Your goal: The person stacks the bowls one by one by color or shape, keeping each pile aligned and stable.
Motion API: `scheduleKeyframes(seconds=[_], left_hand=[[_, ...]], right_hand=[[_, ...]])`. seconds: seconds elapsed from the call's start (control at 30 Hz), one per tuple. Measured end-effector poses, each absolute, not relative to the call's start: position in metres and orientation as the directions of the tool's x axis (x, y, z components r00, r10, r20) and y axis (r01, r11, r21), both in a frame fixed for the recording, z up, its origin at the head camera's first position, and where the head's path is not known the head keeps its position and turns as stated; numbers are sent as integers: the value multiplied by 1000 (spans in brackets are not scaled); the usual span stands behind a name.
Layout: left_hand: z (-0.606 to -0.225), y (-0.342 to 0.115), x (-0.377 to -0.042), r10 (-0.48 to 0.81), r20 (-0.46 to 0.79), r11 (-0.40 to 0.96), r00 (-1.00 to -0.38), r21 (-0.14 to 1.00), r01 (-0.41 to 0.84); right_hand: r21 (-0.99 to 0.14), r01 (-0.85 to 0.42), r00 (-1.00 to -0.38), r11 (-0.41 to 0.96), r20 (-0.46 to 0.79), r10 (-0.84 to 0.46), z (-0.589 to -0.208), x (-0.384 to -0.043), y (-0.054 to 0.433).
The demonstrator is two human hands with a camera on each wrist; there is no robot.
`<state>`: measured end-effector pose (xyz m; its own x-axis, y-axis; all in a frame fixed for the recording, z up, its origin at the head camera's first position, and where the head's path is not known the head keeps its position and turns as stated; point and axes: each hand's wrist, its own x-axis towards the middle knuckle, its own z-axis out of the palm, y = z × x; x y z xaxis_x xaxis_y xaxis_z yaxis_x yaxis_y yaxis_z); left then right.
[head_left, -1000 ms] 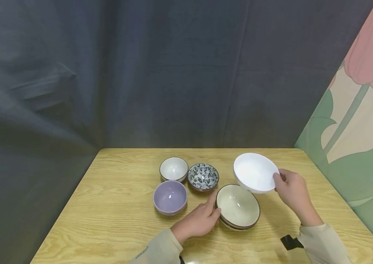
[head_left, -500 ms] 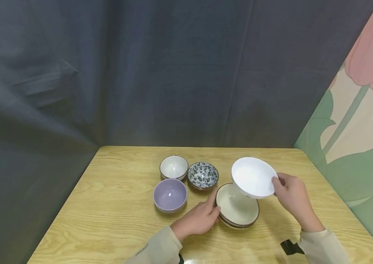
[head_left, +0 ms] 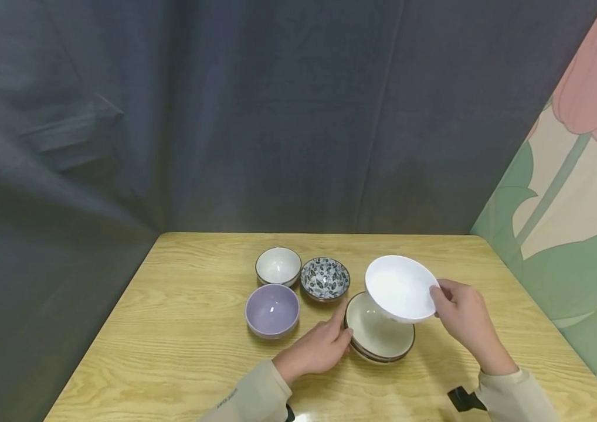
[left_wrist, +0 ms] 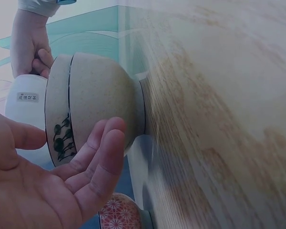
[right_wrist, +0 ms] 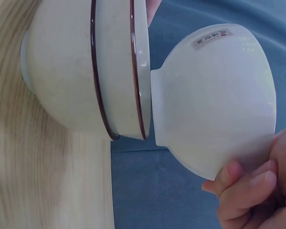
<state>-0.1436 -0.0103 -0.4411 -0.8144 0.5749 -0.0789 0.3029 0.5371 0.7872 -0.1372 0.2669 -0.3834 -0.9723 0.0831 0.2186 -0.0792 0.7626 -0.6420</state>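
Tilted over the far right part of a stack of cream bowls (head_left: 377,340) hangs a white bowl (head_left: 400,290). My right hand (head_left: 464,313) pinches its right rim, thumb inside and fingers under the outer wall, as the right wrist view shows. A small printed label (right_wrist: 213,39) marks the white bowl's outside, and its foot is right at the stack's top rim. Two nested cream bowls with brown rims form the stack. My left hand (head_left: 316,346) rests against its left side with fingers extended along the wall, near a painted leaf pattern (left_wrist: 63,138).
Left of the stack stand a purple bowl (head_left: 272,312), a white bowl with a dark rim (head_left: 278,267) and a blue-and-white patterned bowl (head_left: 325,280). All are on a wooden table (head_left: 172,328). A dark curtain (head_left: 277,117) hangs behind; a flowered wall (head_left: 583,234) borders the right.
My right hand has brought the white bowl slightly left and down, further over the cream stack. The left hand stays at the stack's side.
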Motion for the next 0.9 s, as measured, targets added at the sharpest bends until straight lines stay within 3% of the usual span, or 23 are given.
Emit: scheduleKeyframes(seconds=[0.67,0.9], left_hand=[[-440,-12,-144,567,-53,529,-822,788,314],[-440,-14,-147,609,-52,467,-792,831,304]], right_hand=[[-674,-33,-989,738,127,71,-388,-129,266],[-684,-29,-992,729,111,64,-391,-127,264]])
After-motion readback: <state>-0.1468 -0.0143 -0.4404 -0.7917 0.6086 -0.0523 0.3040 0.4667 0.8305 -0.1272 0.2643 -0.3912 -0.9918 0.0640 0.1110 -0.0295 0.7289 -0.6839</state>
